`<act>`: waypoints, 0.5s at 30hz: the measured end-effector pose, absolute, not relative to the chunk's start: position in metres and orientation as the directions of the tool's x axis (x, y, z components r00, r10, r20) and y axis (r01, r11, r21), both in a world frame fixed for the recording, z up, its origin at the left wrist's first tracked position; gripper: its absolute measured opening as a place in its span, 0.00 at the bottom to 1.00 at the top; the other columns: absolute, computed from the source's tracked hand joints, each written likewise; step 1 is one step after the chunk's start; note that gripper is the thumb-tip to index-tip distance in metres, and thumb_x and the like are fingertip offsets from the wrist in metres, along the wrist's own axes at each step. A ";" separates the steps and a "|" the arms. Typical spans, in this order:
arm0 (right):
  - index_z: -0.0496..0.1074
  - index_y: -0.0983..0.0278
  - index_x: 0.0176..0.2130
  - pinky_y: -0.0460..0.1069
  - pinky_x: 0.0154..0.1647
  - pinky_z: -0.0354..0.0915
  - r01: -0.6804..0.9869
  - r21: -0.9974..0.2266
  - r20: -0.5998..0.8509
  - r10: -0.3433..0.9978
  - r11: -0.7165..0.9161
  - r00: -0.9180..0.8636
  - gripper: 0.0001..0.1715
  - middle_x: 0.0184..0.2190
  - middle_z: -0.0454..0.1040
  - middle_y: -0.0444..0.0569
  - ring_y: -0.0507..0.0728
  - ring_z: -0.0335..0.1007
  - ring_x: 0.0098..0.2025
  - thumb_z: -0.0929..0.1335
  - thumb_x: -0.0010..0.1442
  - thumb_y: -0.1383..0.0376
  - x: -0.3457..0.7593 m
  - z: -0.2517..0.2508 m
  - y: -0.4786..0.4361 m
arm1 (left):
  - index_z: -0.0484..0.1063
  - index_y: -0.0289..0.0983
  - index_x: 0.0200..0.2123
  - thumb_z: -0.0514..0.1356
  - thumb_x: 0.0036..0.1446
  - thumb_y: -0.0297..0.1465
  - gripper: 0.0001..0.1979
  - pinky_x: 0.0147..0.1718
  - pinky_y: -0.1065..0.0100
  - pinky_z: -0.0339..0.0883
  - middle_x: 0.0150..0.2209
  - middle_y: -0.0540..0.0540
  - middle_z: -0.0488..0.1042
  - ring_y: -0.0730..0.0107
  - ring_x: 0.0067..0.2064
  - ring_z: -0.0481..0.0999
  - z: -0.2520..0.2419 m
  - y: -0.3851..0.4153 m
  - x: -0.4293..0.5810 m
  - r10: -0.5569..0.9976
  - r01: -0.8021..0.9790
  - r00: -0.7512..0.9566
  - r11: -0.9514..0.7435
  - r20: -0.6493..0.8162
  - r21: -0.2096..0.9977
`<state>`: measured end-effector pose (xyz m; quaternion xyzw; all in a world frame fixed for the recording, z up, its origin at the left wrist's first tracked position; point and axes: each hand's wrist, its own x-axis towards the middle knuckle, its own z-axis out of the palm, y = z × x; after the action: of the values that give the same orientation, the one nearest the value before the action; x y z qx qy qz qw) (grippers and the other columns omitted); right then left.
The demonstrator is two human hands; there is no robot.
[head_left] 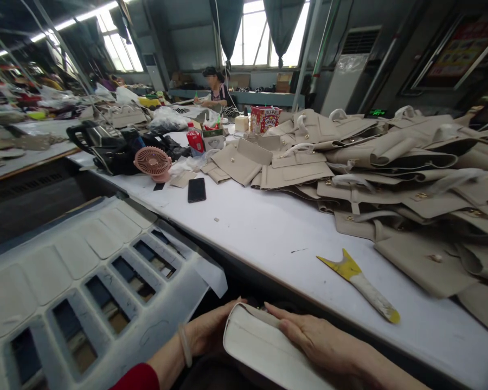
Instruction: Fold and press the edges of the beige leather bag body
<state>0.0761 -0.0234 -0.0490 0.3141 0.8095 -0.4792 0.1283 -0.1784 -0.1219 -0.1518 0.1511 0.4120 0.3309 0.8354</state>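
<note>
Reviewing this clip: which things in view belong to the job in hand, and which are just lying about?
Seemingly part of the job:
- pale bag, between the left hand and right hand
- piled beige bags, similar material
- possibly the forked tool, untouched

Apparently just lying about:
- dark phone
- pink fan
- red bottle

Left arm (pixel 165 362): two worn items.
Red sleeve (pixel 138 378) stops at forearm; pale, rounded bangle (pixel 184 345) rings wrist. Right forearm (pixel 361 355) bare.

Bag (pixel 264 346) lies before worktop (pixel 244 227). On worktop: bag pile (pixel 415 189), right; forked tool (pixel 368 291), beside pile; phone (pixel 197 190), left; fan (pixel 153 162), left of phone.
</note>
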 end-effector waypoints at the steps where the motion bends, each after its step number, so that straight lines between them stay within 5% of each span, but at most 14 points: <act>1: 0.51 0.46 0.68 0.62 0.68 0.52 0.650 -0.679 -0.522 0.399 0.341 -0.754 0.31 0.67 0.57 0.41 0.63 0.57 0.66 0.52 0.70 0.45 0.088 -0.051 -0.023 | 0.72 0.35 0.52 0.57 0.55 0.59 0.35 0.52 0.57 0.65 0.46 0.38 0.79 0.51 0.53 0.74 -0.153 -0.128 -0.177 0.680 -0.453 0.451 0.733 -0.578 0.508; 6: 0.53 0.43 0.67 0.67 0.67 0.53 0.687 -0.538 -0.465 0.508 0.488 -0.725 0.28 0.66 0.61 0.42 0.67 0.57 0.66 0.55 0.70 0.48 0.130 -0.059 -0.030 | 0.64 0.42 0.61 0.59 0.56 0.56 0.36 0.56 0.53 0.61 0.54 0.40 0.76 0.50 0.57 0.72 -0.164 -0.141 -0.170 0.773 -0.644 0.408 0.621 -0.486 0.447; 11: 0.68 0.59 0.59 0.59 0.46 0.73 0.454 -0.414 0.032 0.511 0.789 -0.859 0.21 0.50 0.75 0.54 0.63 0.72 0.48 0.59 0.69 0.63 0.075 -0.053 -0.067 | 0.64 0.40 0.62 0.63 0.55 0.52 0.36 0.58 0.53 0.59 0.58 0.38 0.71 0.47 0.61 0.67 -0.164 -0.143 -0.171 0.840 -0.738 0.363 0.523 -0.403 0.426; 15: 0.69 0.65 0.48 0.59 0.37 0.71 0.308 -0.410 0.291 0.442 0.859 -0.848 0.14 0.40 0.75 0.54 0.62 0.69 0.38 0.61 0.65 0.71 0.005 -0.059 -0.090 | 0.71 0.34 0.56 0.63 0.56 0.51 0.33 0.54 0.59 0.62 0.54 0.36 0.74 0.52 0.54 0.72 -0.157 -0.145 -0.173 0.872 -0.737 0.350 0.483 -0.343 0.473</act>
<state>0.0051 -0.0905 -0.0589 0.1984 0.9450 -0.1767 -0.1909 -0.1727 -0.1455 -0.1567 0.1188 0.2834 0.4946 0.8130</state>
